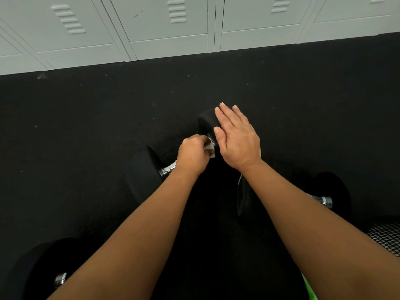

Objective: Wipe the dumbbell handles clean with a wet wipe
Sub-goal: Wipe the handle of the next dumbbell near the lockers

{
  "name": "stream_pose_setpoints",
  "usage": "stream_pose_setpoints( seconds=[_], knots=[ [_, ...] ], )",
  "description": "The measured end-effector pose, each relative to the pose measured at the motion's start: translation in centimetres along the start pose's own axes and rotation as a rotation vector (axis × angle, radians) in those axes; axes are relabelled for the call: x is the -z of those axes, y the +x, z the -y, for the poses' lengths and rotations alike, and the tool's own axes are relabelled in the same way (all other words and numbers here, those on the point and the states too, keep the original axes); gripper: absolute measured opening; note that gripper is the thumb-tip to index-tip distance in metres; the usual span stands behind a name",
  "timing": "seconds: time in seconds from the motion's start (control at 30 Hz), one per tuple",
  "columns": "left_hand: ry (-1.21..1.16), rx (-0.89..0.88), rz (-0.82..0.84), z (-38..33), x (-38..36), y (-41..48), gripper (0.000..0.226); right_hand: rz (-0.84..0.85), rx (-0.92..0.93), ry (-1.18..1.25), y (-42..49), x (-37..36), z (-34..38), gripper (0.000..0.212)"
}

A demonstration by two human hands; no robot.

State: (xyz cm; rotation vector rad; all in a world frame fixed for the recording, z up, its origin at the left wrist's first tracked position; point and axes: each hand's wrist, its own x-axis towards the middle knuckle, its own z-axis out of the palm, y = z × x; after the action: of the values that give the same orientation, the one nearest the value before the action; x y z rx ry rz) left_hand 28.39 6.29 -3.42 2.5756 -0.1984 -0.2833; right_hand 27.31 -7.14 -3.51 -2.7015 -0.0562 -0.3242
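Note:
A black dumbbell lies on the dark floor, its near head (144, 169) at centre left and its far head (206, 122) further back. Its chrome handle (168, 169) shows only near the near head. My left hand (192, 154) is wrapped around the handle's far part, holding a white wet wipe (210, 147) against it. My right hand (236, 137) has straight fingers and lies flat on the far head. Part of the handle is hidden by my left hand.
A second dumbbell (324, 200) lies at the right, partly under my right forearm. A third dumbbell (39, 271) sits at the bottom left. Grey lockers (173, 29) line the far wall. A black mesh object (385, 237) is at the right edge.

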Motion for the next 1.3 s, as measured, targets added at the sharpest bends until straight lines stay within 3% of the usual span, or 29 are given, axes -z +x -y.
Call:
stream_pose_setpoints(
  seconds=[0.3, 0.53, 0.77, 1.07, 1.2, 1.3],
  knots=[
    [0.067, 0.020, -0.067, 1.2, -0.1, -1.7, 0.031, -0.026, -0.004, 0.020, -0.1, -0.3, 0.0, 0.052],
    [0.207, -0.103, -0.008, -0.5, -1.1, -0.7, 0.030, -0.030, -0.008, 0.006, -0.1, -0.2, -0.1, 0.052],
    [0.121, 0.059, -0.020, 0.9, -0.4, -1.9, 0.037, -0.036, -0.005, 0.017, 0.0, -0.3, -0.1, 0.052],
    [0.105, -0.060, -0.047, -0.1, -1.2, -1.0, 0.020, -0.036, 0.005, 0.001, -0.1, -0.3, -0.2, 0.051],
    [0.354, -0.147, 0.027, 1.2, -2.9, -3.1, 0.057, -0.049, 0.002, -0.009, 0.0, -0.3, -0.1, 0.052],
    [0.554, -0.156, 0.071, 1.5, -3.3, -3.5, 0.060, -0.047, 0.001, -0.013, -0.1, -0.3, -0.1, 0.051]
  ],
)
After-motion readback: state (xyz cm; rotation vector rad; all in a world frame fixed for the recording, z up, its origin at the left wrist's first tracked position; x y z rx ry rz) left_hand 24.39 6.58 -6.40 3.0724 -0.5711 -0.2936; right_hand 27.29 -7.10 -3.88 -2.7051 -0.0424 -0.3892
